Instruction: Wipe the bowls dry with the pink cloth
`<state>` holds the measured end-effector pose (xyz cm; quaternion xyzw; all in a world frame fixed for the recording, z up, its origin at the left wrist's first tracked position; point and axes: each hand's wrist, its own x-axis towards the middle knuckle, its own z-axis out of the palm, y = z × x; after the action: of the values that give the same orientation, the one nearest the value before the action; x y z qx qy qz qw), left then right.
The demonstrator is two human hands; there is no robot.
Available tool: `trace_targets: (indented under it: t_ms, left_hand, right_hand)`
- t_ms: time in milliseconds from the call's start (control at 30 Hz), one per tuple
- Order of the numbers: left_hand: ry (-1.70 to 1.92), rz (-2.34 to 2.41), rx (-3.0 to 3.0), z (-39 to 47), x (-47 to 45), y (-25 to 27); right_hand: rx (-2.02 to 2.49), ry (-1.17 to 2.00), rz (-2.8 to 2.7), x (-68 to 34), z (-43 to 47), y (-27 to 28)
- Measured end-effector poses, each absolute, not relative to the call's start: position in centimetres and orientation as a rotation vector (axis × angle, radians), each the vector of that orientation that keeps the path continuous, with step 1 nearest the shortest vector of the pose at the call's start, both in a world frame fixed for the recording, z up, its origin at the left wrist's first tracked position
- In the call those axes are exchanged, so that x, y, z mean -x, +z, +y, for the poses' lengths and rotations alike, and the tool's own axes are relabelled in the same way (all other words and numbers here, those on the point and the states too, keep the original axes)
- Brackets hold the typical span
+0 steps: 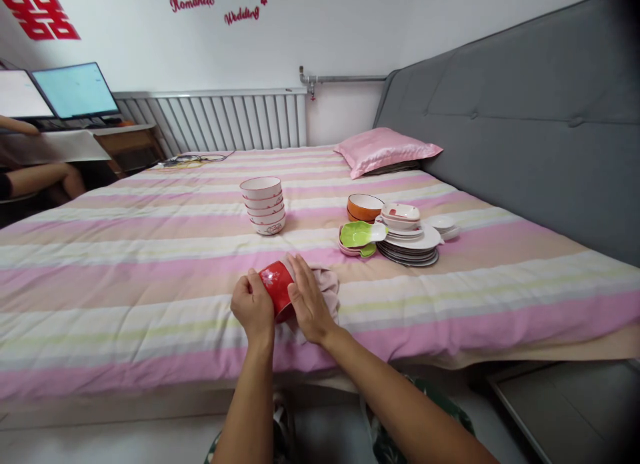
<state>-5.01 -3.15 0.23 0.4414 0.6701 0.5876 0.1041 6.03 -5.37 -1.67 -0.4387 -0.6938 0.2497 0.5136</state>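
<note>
My left hand (254,307) is closed around the side of a red bowl (278,285) with a pale flower pattern. The bowl is tilted, its mouth turned to the right. Against that mouth lies my right hand (309,303), fingers stretched out and pointing up, thumb near the rim. A dusty-pink cloth (328,285) spreads behind and beneath my right hand, and a bit of it shows at the bowl's edge. The bowl's inside is hidden from me.
Beyond my hands stands a stack of white patterned bowls (265,207). To the right are orange bowls (363,207), green leaf-shaped dishes (357,234) and stacked plates (411,252). Farther back lies a pink pillow (385,151). Another person (45,181) sits at the far left.
</note>
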Motion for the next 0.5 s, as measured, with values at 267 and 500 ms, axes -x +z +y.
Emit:
trace_targets:
  t_ms: [267, 500]
  left_hand:
    - [1.747, 1.941, -1.296, -3.14, 5.09, 0.13]
    - [1.743, 1.933, -1.312, -3.14, 5.13, 0.2]
  right_hand:
    - [1.0, 0.304, -1.871, -6.02, -5.94, -1.26]
    - [0.977, 0.252, -1.944, -6.12, -6.09, -0.81]
